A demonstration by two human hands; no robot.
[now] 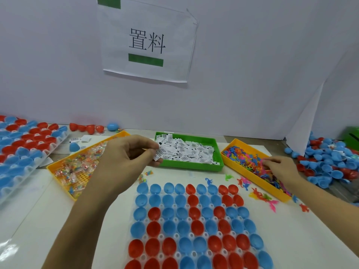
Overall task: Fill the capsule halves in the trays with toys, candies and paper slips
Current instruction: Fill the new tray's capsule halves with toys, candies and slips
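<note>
While the capsule halves [191,226] in the white tray at lower centre of the frame look empty, the step in hand seems to be gathering fillings. The left hand [128,152] pinches a few paper slips [158,154] over the near-left corner of the green tray [189,166], centre frame. The right hand [279,167], fingers curled, digs into the toy figures [244,159] in the yellow tray [236,143] at right; whether it holds one, I cannot tell. Next, each slip likely needs dropping singly into a cup below.

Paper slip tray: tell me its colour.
Green; the paper slip tray shows clearly in the head view, between two yellow trays.
</note>
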